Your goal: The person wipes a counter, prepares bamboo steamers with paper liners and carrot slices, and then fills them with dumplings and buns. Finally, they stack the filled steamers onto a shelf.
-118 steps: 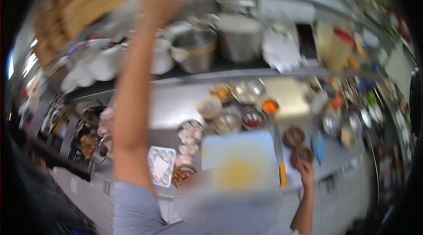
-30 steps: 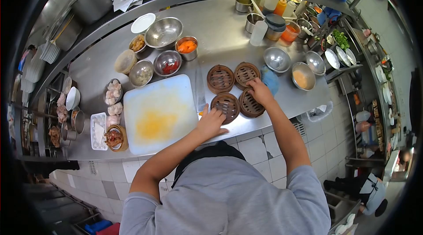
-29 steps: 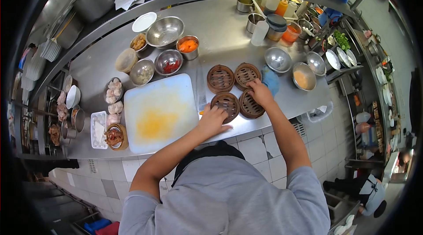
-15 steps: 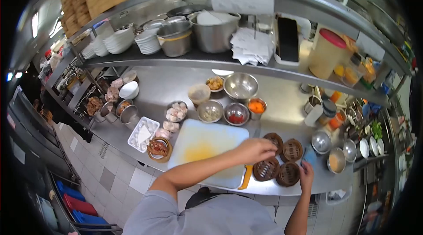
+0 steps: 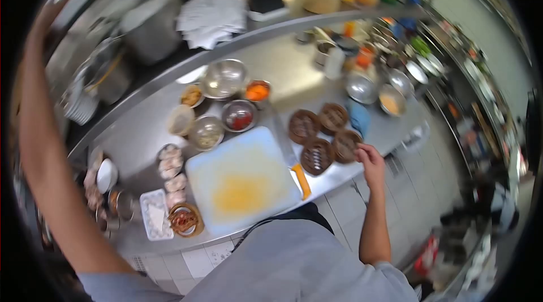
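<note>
My left hand [image 5: 54, 10] is raised at the upper left by the overhead shelf; its fingers are smeared and what it touches is unclear. My right hand [image 5: 371, 160] has its fingers closed beside the right edge of a small round brown steamer basket [image 5: 346, 145]; anything in them is too small to make out. Several such baskets with slatted bottoms stand grouped together. A blue cloth [image 5: 358, 119] lies beyond them. Left of the baskets is a knife with a yellow handle [image 5: 301, 182], along the edge of a stained white cutting board [image 5: 240, 180].
Metal bowls with red [image 5: 239, 116] and orange [image 5: 258, 91] food stand behind the board. To its left are a white tray [image 5: 156, 215] and a bowl of reddish food [image 5: 185, 220]. A shelf edge [image 5: 260, 33] crosses above, with pots, papers and a phone.
My left hand has left the baskets and risen to the upper left. My right hand is still by the baskets, now lower beside them. The view has turned and shifted.
</note>
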Demonstrator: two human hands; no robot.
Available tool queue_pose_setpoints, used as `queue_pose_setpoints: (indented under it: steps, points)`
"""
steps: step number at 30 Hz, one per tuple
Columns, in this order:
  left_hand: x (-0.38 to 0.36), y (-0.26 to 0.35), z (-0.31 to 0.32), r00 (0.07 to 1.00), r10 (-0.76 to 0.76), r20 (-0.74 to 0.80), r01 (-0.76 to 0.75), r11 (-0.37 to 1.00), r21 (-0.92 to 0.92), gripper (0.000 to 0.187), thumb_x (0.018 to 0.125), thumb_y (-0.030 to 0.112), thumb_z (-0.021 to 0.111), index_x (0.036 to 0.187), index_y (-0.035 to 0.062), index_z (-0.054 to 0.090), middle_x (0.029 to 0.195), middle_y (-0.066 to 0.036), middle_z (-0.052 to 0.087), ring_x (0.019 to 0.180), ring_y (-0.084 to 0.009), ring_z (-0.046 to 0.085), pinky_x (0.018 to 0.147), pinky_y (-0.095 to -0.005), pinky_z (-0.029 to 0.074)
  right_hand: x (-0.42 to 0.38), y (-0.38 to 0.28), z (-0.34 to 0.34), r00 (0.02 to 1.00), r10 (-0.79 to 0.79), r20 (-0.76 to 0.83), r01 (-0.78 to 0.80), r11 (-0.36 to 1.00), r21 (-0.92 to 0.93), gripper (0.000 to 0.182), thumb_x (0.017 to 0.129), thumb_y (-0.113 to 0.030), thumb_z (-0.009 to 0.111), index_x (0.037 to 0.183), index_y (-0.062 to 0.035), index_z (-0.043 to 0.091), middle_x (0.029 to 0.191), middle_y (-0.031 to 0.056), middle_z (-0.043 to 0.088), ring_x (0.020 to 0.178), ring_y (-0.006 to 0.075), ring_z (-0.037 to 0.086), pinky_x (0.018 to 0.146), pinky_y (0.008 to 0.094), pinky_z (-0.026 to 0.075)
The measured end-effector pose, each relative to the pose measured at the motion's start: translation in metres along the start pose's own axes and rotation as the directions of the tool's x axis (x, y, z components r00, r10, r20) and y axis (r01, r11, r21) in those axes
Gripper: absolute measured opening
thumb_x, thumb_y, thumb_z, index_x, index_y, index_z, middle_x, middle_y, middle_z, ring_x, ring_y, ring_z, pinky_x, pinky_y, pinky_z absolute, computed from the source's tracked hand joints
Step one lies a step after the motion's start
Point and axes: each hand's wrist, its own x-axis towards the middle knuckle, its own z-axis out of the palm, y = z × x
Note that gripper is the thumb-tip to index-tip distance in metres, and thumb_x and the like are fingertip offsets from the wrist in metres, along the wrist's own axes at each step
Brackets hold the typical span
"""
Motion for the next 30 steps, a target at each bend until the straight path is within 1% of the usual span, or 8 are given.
queue_pose_setpoints:
  steps: [6, 11, 16, 19, 23, 26, 28, 30]
  points:
    - [-0.013, -0.02, 0.03, 0.999, 0.037, -0.016, -0.037, 0.999, -0.002, 0.045, 0.079, 0.028, 0.073, 0.113, -0.0013, 0.067, 0.11, -0.016, 0.069, 0.098, -0.0287, 0.065, 0.084, -0.0394, 0.052, -0.048, 0.055, -0.01, 0.989, 0.089, -0.122, -0.093, 0.995, -0.025, 0.025, 0.097, -0.009, 0.063, 0.122, -0.0027, 0.064, 0.097, 0.003, 0.068, 0.086, 0.0101, 0.062, 0.078, 0.0243, 0.051]
    - [-0.066, -0.019, -0.004, 0.967, 0.117, -0.225, -0.128, 0.991, -0.036, 0.052, 0.076, 0.033, 0.075, 0.112, -0.0028, 0.067, 0.111, -0.016, 0.069, 0.1, -0.0302, 0.065, 0.085, -0.041, 0.051, -0.03, 0.043, -0.005, 0.992, 0.047, -0.114, -0.053, 0.997, -0.049, 0.029, 0.095, -0.008, 0.065, 0.123, -0.0034, 0.063, 0.096, 0.0008, 0.066, 0.085, 0.0089, 0.06, 0.077, 0.0237, 0.05]
    - [-0.217, 0.046, -0.073, 0.842, 0.279, -0.462, -0.388, 0.908, -0.158, 0.058, 0.074, 0.039, 0.077, 0.111, -0.0043, 0.067, 0.112, -0.016, 0.068, 0.102, -0.0318, 0.064, 0.086, -0.0426, 0.051, -0.019, 0.045, -0.021, 0.996, 0.001, -0.091, -0.008, 0.997, -0.077, 0.03, 0.095, -0.008, 0.063, 0.125, -0.0043, 0.062, 0.096, 0.0019, 0.065, 0.085, 0.0104, 0.06, 0.078, 0.025, 0.051]
    - [-0.315, 0.11, -0.072, 0.843, 0.418, -0.339, -0.53, 0.757, -0.383, 0.062, 0.072, 0.042, 0.078, 0.111, -0.0052, 0.067, 0.113, -0.016, 0.068, 0.103, -0.0328, 0.064, 0.087, -0.0435, 0.051, -0.02, 0.055, -0.035, 0.992, 0.079, -0.094, -0.083, 0.996, -0.039, 0.031, 0.095, -0.007, 0.062, 0.126, -0.0056, 0.062, 0.096, 0.0024, 0.065, 0.084, 0.0112, 0.061, 0.076, 0.0249, 0.051]
    - [-0.368, 0.162, 0.059, 0.77, 0.576, 0.274, -0.224, 0.646, -0.729, 0.064, 0.066, 0.039, 0.086, 0.108, -0.0044, 0.065, 0.11, -0.017, 0.067, 0.102, -0.0337, 0.064, 0.088, -0.0431, 0.051, -0.01, 0.068, -0.051, 0.989, 0.14, -0.046, -0.141, 0.99, -0.022, 0.031, 0.096, -0.007, 0.06, 0.127, -0.0049, 0.06, 0.094, 0.0028, 0.066, 0.079, 0.0099, 0.06, 0.072, 0.0231, 0.05]
    - [-0.42, 0.179, 0.242, 0.754, 0.479, 0.451, 0.013, 0.675, -0.738, 0.055, 0.07, 0.031, 0.088, 0.11, 0.0025, 0.064, 0.113, -0.014, 0.065, 0.11, -0.0308, 0.061, 0.096, -0.0382, 0.048, 0.014, 0.059, -0.051, 0.993, 0.116, 0.01, -0.116, 0.992, -0.043, 0.03, 0.098, -0.008, 0.059, 0.128, -0.0018, 0.059, 0.093, 0.0031, 0.066, 0.077, 0.009, 0.059, 0.071, 0.0224, 0.048]
    - [-0.467, 0.192, 0.34, 0.868, 0.489, 0.086, -0.318, 0.681, -0.659, 0.039, 0.073, 0.028, 0.083, 0.102, 0.0069, 0.067, 0.118, -0.011, 0.065, 0.122, -0.0357, 0.055, 0.105, -0.0477, 0.042, 0.029, 0.059, -0.04, 0.992, 0.099, 0.083, -0.098, 0.995, -0.016, 0.03, 0.098, -0.009, 0.059, 0.128, -0.0011, 0.058, 0.095, 0.0033, 0.066, 0.079, 0.0088, 0.059, 0.071, 0.0222, 0.048]
    - [-0.506, 0.193, 0.398, 0.836, 0.495, 0.236, -0.31, 0.782, -0.54, 0.027, 0.083, 0.022, 0.073, 0.107, 0.0101, 0.069, 0.124, -0.009, 0.063, 0.135, -0.0349, 0.045, 0.115, -0.059, 0.027, 0.041, 0.059, -0.023, 0.982, 0.085, 0.168, -0.085, 0.996, -0.012, 0.031, 0.098, -0.008, 0.059, 0.128, 0.0009, 0.057, 0.096, 0.0037, 0.066, 0.082, 0.0091, 0.057, 0.071, 0.0222, 0.046]
